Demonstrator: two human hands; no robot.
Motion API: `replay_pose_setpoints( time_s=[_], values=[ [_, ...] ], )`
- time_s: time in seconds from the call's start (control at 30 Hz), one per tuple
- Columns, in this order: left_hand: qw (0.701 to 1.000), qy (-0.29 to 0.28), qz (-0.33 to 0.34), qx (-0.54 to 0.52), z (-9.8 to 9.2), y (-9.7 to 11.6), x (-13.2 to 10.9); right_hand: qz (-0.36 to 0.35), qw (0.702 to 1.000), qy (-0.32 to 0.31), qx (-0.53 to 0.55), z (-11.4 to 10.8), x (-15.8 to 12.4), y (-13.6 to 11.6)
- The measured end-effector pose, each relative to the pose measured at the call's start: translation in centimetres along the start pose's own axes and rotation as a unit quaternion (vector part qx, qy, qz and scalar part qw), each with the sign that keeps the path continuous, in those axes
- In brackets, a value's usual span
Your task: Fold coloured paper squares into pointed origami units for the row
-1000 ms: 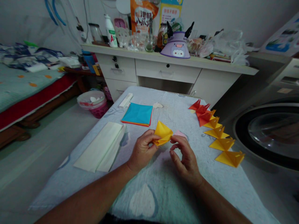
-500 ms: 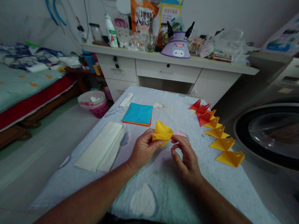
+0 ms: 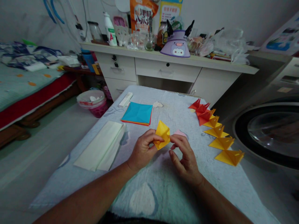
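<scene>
A yellow folded origami paper (image 3: 163,133) is held above the middle of the table, pinched between the thumb and fingers of my left hand (image 3: 145,146). My right hand (image 3: 185,155) is just to its right, with the index fingertip at the paper's right edge and the thumb spread away below. To the far right stands a staggered row of folded paper pieces, red ones (image 3: 202,112) at the back and yellow ones (image 3: 230,157) nearer me. Behind my left hand lies a stack of square paper (image 3: 137,112), blue on top with red and yellow edges beneath.
Left of my hands lies a folded pale cloth or paper (image 3: 102,144), with a small white box (image 3: 126,99) beyond it. A cluttered white desk (image 3: 149,67) stands behind the table, a washing machine (image 3: 268,130) to the right, and a pink bin (image 3: 99,109) on the floor at left.
The yellow paper has turned and now looks narrower, more like an upright diamond. My left fingers have come over its front. My right index finger stays at its right edge.
</scene>
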State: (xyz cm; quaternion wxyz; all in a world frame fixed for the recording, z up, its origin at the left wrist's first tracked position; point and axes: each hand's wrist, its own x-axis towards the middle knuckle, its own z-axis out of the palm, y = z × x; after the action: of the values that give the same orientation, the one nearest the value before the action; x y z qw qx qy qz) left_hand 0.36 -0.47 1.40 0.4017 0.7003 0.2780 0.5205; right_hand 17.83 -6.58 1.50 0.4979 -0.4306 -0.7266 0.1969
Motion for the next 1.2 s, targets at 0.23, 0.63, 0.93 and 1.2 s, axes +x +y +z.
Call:
replay_pose_setpoints(
  time_s=[0.23,0.63,0.93,1.2],
  values=[
    [0.998,-0.023,0.045,0.029,-0.2,-0.5,-0.2,-0.018,1.000,-0.008,0.001,0.0,0.1,0.3],
    [0.995,-0.037,0.077,0.050,-0.1,0.6,0.0,-0.027,1.000,0.003,0.015,-0.2,0.4,0.3],
    [0.996,-0.041,0.042,0.069,0.0,0.9,0.1,0.025,0.999,0.021,0.038,-0.1,0.4,0.3],
    [0.995,-0.060,0.027,0.075,0.2,0.7,-0.1,0.024,1.000,-0.002,0.013,-0.3,0.6,0.0]
  ],
)
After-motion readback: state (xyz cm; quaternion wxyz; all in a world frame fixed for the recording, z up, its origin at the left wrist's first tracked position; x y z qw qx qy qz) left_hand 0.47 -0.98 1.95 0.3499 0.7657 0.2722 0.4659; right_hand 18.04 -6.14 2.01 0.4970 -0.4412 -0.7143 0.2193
